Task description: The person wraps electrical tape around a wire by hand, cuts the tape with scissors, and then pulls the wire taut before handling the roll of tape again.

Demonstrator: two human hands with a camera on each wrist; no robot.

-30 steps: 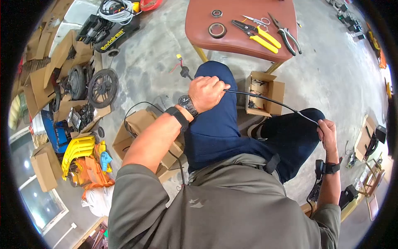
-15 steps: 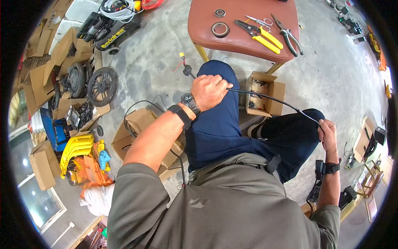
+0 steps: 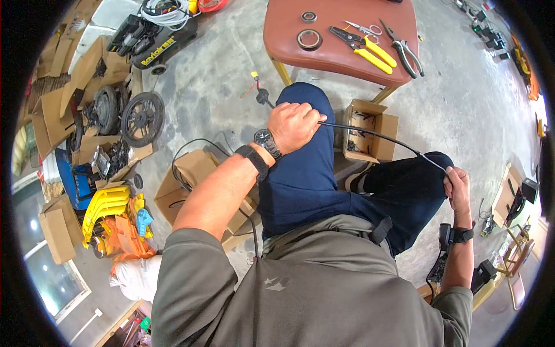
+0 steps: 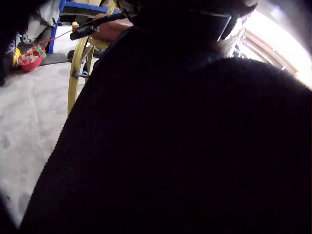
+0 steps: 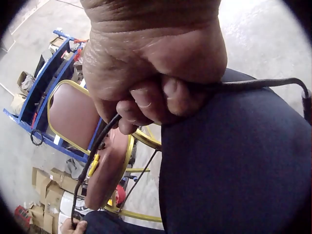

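The left hand point(image 3: 296, 128) and right hand point(image 3: 458, 189) each grasp the black cable point(image 3: 376, 134), judged light and springy; its sheath, not the yellow connector point(image 3: 254, 75), suits gripping.

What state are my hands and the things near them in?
Left hand, gripping the black cable
Right hand, holding the black cable
Black cable, bowed between both hands
Yellow connector, unplugged
Small box, open
Strippers, handles apart
Pliers, handles apart
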